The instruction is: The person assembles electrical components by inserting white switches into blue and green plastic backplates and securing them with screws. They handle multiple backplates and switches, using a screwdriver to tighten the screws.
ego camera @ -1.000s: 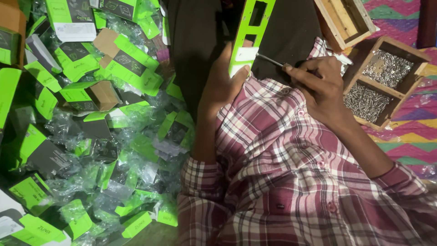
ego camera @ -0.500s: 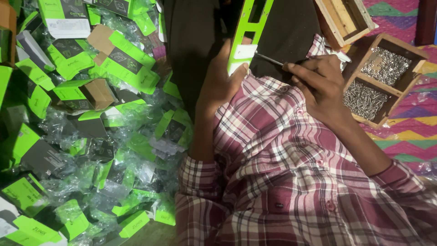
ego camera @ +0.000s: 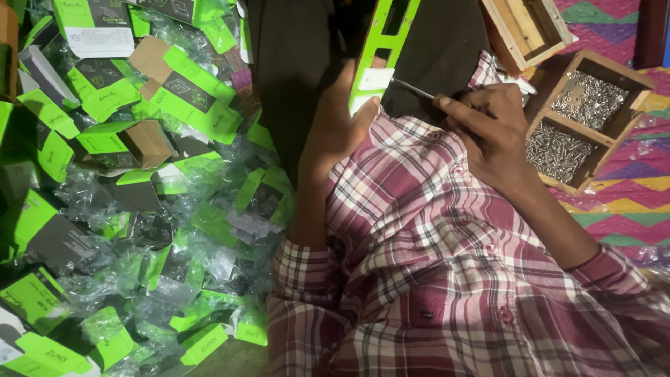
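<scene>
Two hands at upper centre: left hand (ego camera: 335, 129) fingers closed around green panel (ego camera: 384, 49); right hand (ego camera: 488, 129) pinches screwdriver (ego camera: 413, 89), tip touching panel. Screw tray (ego camera: 607, 150) upper right.

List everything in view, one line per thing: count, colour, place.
Green frame piece: one, bright green and white, held up at top centre.
Thin metal tool: one, silver, tip at the frame piece.
Cartons: many, green, black and brown, heaped at left.
Clear plastic bags: many, among the cartons.
Wooden tray: one, two compartments of silver screws, at right.
Wooden box: one, pale, top right.
Mat: multicoloured, under the tray.
Left hand: holds the frame piece.
Right hand: holds the tool.
</scene>
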A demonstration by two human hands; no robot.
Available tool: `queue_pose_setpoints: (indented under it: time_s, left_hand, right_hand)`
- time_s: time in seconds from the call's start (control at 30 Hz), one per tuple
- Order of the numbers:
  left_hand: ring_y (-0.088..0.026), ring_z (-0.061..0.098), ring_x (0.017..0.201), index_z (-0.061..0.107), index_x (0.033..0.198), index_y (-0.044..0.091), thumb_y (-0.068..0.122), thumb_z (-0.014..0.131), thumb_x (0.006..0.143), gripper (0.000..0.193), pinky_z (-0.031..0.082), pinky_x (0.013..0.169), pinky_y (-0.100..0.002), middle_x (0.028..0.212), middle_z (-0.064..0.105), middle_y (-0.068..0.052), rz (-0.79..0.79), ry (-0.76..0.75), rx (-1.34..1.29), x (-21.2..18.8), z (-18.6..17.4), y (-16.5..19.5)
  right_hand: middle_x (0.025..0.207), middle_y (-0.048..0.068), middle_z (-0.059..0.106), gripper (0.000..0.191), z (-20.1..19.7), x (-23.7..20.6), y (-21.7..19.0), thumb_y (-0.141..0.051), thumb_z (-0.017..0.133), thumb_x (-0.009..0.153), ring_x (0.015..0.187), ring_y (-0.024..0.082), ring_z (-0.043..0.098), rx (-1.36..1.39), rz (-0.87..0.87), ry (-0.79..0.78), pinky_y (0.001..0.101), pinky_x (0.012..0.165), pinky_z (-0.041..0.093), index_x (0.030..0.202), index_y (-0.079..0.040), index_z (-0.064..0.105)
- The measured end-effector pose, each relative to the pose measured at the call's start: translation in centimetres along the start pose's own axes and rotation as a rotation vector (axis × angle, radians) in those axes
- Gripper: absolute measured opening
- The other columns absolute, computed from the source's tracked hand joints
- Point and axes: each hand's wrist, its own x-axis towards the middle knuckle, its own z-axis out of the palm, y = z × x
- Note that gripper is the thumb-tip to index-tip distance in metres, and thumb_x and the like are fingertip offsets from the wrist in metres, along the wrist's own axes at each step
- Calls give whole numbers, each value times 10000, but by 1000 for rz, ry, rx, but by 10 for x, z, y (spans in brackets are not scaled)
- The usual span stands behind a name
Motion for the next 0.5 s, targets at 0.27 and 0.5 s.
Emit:
queue_pose_setpoints:
  time_s: [0.27,0.5]
  left_hand:
    - [-230,741,1102,546,1362,53,23,627,963,408,578,958,-346,1186,726,-146,11,-13,-4,0,0,-1]
    - [-227,749,1036,572,1371,77,-22,630,954,432,596,883,-328,1152,726,-133,37,-37,17,-4,5,0]
  right_hand:
    - [1017,54,643,398,2,0,2,41,829,933,980,235,501,-2,-14,-2,367,814,376,1297,-108,768]
    - [928,55,594,335,-15,12,0,-43,834,919,886,256,469,-165,-97,-167,416,808,364,1243,-107,782]
